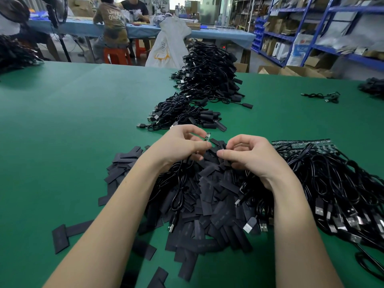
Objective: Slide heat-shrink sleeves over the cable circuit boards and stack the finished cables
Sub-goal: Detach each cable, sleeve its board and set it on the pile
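Observation:
My left hand pinches a black cable just below its small bare circuit board, which sticks up between thumb and forefinger; the cable hangs down over the pile. My right hand is curled over the heap of flat black heat-shrink sleeves, fingertips closed on one sleeve, a short gap from the board. To the right lie unsleeved cables with green boards in a row. Finished sleeved cables are stacked beyond my hands.
A larger heap of finished cables runs toward the far edge of the green table. Loose sleeves lie at the near left. A stray cable lies far right. People sit at a blue table; blue shelving stands right.

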The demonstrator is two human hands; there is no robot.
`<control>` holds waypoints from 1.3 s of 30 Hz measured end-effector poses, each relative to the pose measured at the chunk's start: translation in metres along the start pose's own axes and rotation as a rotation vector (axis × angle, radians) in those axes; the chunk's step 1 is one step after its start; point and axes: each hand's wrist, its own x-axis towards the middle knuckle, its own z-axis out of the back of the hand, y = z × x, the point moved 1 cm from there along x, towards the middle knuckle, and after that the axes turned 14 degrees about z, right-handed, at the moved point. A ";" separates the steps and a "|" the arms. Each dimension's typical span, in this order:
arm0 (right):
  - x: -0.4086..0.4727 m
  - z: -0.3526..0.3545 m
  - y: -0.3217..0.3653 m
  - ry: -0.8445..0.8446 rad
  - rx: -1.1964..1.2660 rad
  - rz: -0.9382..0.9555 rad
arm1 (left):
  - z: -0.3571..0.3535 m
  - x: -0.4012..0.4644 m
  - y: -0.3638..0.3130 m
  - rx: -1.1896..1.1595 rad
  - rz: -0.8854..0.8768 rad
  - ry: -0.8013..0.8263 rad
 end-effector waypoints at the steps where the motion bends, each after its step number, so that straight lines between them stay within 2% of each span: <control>1: 0.000 0.001 0.000 -0.002 0.008 0.000 | -0.001 0.000 0.000 0.006 0.002 0.002; 11: 0.000 -0.006 -0.002 -0.077 0.166 -0.017 | -0.002 -0.001 0.000 -0.017 0.028 0.032; 16: 0.002 -0.011 -0.003 -0.117 0.359 -0.020 | -0.005 -0.002 0.000 -0.018 -0.002 0.095; 24: 0.003 -0.019 -0.001 -0.157 0.338 0.039 | -0.005 -0.004 -0.001 -0.086 -0.030 0.131; 31: -0.003 -0.017 0.002 -0.053 0.446 0.040 | -0.002 -0.004 -0.001 -0.110 -0.040 0.143; 39: 0.000 -0.013 0.001 -0.177 0.563 -0.012 | -0.001 -0.002 -0.001 -0.104 -0.026 0.153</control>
